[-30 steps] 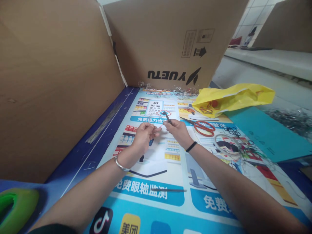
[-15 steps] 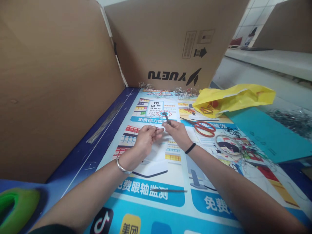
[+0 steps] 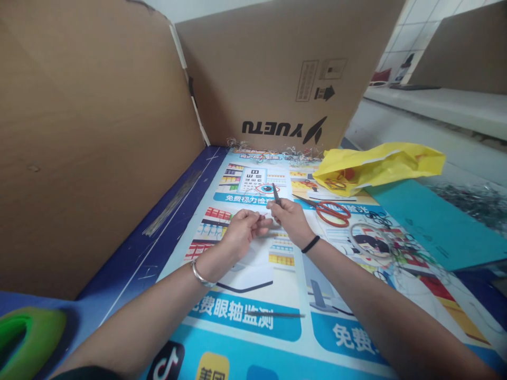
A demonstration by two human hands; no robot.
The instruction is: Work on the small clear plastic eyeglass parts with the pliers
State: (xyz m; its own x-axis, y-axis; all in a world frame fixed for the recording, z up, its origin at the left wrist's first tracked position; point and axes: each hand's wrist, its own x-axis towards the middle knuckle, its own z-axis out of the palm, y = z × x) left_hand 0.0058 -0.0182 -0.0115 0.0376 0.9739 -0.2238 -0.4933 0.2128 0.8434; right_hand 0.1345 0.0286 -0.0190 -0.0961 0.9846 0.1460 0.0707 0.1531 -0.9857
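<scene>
My left hand [image 3: 242,232] is closed in a pinch over the printed sheet [image 3: 253,248]. A thin reddish bit [image 3: 263,215] shows at its fingertips, too small to name. Close beside it on the right, my right hand [image 3: 291,217] grips a slim dark pointed tool [image 3: 276,194], whose tip points up and away from me. The tool's lower part is hidden by the fingers. A small gap shows between the fingertips of the two hands. Scissors with orange-red handles [image 3: 334,213] lie just right of my right hand, blades toward it.
Cardboard panels [image 3: 253,79] stand behind and at left. A yellow bag [image 3: 380,164], a teal sheet [image 3: 431,227] and tangled dark wire loops [image 3: 412,248] lie at right. Straight thin wires [image 3: 172,203] lie at left, a dark thin rod [image 3: 275,314] in front, a green ring [image 3: 35,338] near left.
My left hand has shifted slightly right, its reddish bit now showing more clearly. The dark tool in my right hand has moved slightly right. The view has tilted a little.
</scene>
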